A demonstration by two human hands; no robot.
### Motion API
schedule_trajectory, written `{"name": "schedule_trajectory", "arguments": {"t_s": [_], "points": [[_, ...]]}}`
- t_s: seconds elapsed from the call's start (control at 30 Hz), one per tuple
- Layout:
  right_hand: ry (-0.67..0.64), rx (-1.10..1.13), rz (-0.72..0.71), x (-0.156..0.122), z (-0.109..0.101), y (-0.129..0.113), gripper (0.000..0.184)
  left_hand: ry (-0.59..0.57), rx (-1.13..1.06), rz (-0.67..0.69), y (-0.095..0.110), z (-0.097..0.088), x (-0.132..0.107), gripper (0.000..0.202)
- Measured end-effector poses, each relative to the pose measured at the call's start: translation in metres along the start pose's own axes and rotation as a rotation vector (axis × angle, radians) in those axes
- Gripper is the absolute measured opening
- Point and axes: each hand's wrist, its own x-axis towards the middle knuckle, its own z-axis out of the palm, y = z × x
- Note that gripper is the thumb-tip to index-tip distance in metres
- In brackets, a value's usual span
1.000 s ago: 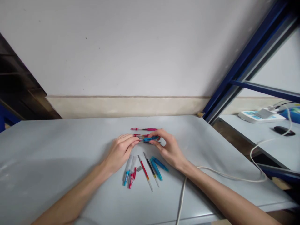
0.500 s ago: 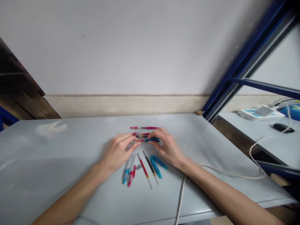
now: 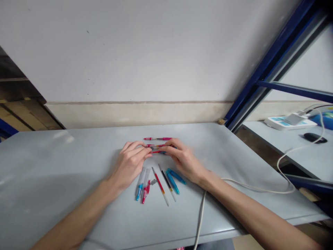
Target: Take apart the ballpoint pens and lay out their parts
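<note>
1. Right now the hands are putting a pen [image 3: 156, 151] together at the middle of the table [image 3: 78, 163], or so it looks.
2. Left hand [image 3: 130, 163] curls its fingers and pinches the pen's left end.
3. Right hand [image 3: 183, 160] is bent over the pen's other end, pinching it too.
4. Both hands sit close together, with the pen low over the table between them.
5. Next, the two ends likely need a gentle, straight push together.
6. More pen parts [image 3: 158, 182] lie at 6 o'clock from the hands, and a pink pen [image 3: 157, 139] lies at 12 o'clock.
</note>
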Motion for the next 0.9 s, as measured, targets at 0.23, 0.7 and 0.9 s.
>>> {"name": "schedule_trajectory", "arguments": {"t_s": [0.23,0.7,0.9], "points": [[-0.063,-0.008,-0.033,0.002,-0.001,-0.010,0.058,-0.152,0.008,-0.024,0.004,0.001,-0.005,0.049],[0.220,-0.002,0.186,0.006,-0.014,0.001,0.017,-0.081,-0.162,-0.485,-0.010,-0.004,-0.004,0.024],[0.067,0.080,0.173,0.005,-0.008,-0.010,0.024,-0.082,-0.248,-0.515,-0.006,-0.002,-0.002,0.023]]}}
